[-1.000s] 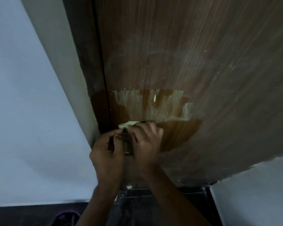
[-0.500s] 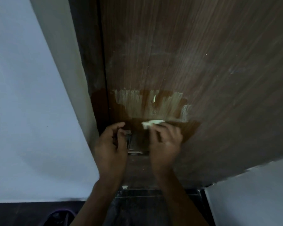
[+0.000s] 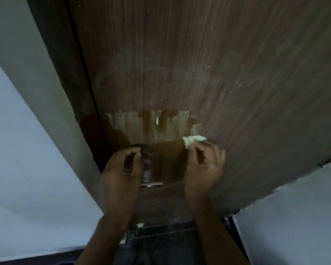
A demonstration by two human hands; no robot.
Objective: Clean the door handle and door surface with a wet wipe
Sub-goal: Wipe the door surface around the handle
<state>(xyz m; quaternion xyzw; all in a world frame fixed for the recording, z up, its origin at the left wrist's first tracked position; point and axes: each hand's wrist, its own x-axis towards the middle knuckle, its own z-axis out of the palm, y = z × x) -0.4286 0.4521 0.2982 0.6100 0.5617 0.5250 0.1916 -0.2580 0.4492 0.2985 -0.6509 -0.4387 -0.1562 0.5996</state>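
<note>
Wipe (image 3: pixel 193 140) | soft, light, crumpled, pinched in right hand (image 3: pixel 203 169) fingertips | left hand (image 3: pixel 120 176) curled beside handle (image 3: pixel 151 183), grip unclear | best held bunched, pressed flat on door (image 3: pixel 218 73)

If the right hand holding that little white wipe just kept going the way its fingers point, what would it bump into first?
Probably the door surface: the right hand pinches the wet wipe at or near the wood already, though depth is unclear.
</note>
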